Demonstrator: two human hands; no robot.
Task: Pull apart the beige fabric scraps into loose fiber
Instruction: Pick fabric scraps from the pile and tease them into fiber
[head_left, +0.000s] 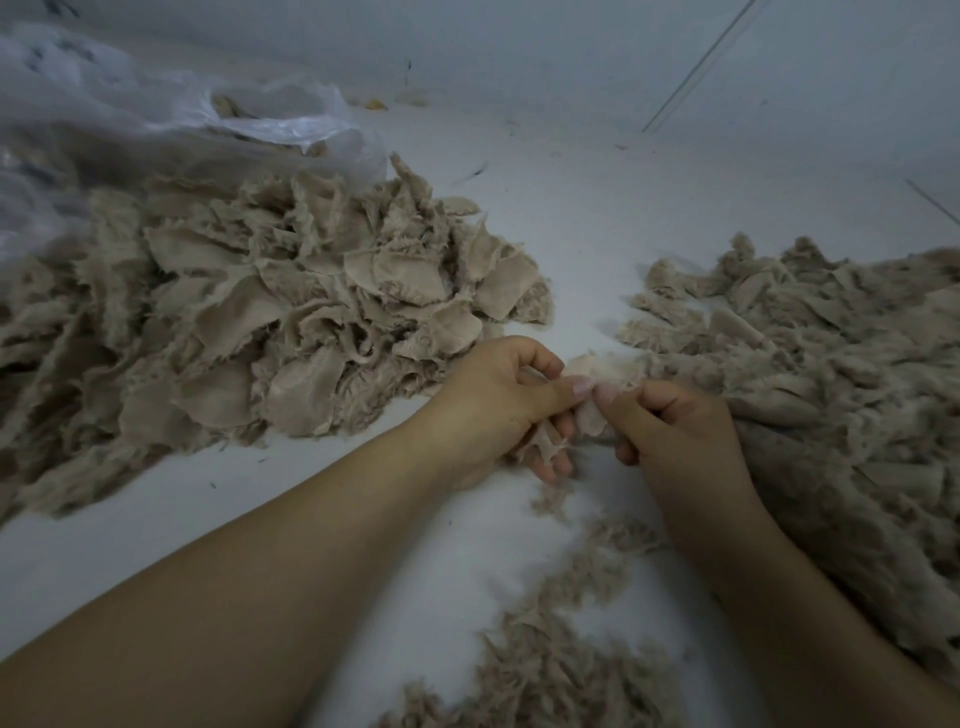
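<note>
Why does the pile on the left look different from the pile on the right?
The left pile holds flat, whole fabric pieces with frayed edges; the right pile looks fluffier and more shredded. The left pile lies beside a clear plastic bag; the right pile touches the right hand. Both are beige.

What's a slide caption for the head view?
Both hands, left hand and right hand, pinch one beige scrap between two piles.
</note>
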